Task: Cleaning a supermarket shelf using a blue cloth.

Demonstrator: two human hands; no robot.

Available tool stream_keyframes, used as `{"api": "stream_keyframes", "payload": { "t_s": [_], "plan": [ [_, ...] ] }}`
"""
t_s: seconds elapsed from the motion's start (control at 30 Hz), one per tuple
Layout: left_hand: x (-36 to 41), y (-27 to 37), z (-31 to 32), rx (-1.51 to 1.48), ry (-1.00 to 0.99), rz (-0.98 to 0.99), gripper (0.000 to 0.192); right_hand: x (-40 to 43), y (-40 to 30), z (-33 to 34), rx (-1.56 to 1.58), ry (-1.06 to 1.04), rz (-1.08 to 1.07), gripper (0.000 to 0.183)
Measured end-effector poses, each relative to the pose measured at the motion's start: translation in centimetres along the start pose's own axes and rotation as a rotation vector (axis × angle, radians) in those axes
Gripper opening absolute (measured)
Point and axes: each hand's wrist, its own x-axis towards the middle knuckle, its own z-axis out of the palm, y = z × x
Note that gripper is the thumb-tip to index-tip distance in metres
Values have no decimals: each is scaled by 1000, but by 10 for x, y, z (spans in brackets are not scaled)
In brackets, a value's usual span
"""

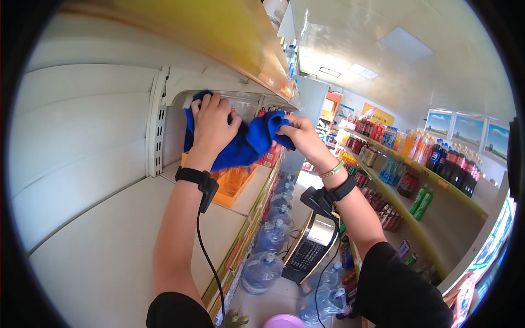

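A blue cloth (pixel 238 149) hangs bunched between my two hands, above the white metal shelf (pixel 119 221). My left hand (pixel 215 119) grips its left part, close to the shelf bracket (pixel 213 82). Its right end is pinched in the fingers of my right hand (pixel 301 133). Below and partly behind the cloth, an orange carton (pixel 225 197) with bottles in it stands on the shelf. The cloth hides part of the carton and of the red boxes (pixel 268 159) beyond it. Both wrists wear black straps with cables.
Overhead runs the yellow edge of an upper shelf (pixel 197 28). Large plastic water jugs (pixel 262 270) line the floor beside a black and silver appliance (pixel 313 246). A pink basin (pixel 284 322) is at the bottom. Shelves (pixel 410 164) of drink bottles stand on the right.
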Motion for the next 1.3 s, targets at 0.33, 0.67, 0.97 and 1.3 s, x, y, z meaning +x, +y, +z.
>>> {"api": "stream_keyframes", "payload": {
  "t_s": [0.33, 0.67, 0.97, 1.3],
  "plan": [
    [29, 22, -25, -696, -376, -262, 28, -16, -5, -1, 54, 166, -80, 17],
    [35, 61, -61, -698, -1080, -227, 19, -24, -15, -8, -110, 217, -33, 20],
    [48, 43, -75, -864, -1098, -419, 23, -35, -21, -33, -51, 255, -11, 18],
    [46, 8, -77, -718, -449, -662, 43, -43, -16, -56, -222, 258, 76, 22]
  ]
}}
